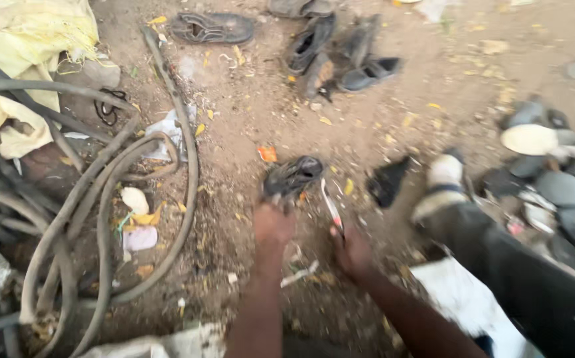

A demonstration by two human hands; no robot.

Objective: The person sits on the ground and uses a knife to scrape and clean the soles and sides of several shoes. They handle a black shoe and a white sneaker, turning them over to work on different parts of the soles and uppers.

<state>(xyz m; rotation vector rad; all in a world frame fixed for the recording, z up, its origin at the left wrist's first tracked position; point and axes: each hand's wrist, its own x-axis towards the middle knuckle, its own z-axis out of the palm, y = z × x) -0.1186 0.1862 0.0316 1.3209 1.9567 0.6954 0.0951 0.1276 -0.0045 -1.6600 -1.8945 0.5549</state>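
My left hand [273, 227] grips a worn dark shoe [293, 176] by its near end, holding it just above the dirt ground. My right hand [351, 252] is closed on a thin tool with a reddish handle and pale blade [332, 207], its tip close to the shoe's right side. Both forearms reach in from the bottom edge. The picture is blurred, so the tool's exact kind is unclear.
Several old dark shoes [330, 50] lie at the top middle. Thick grey hoses [102, 199] coil at the left beside a yellow sack [22, 59]. My outstretched leg and foot [447, 189] lie at the right, with a heap of shoe parts [553, 172] beyond it.
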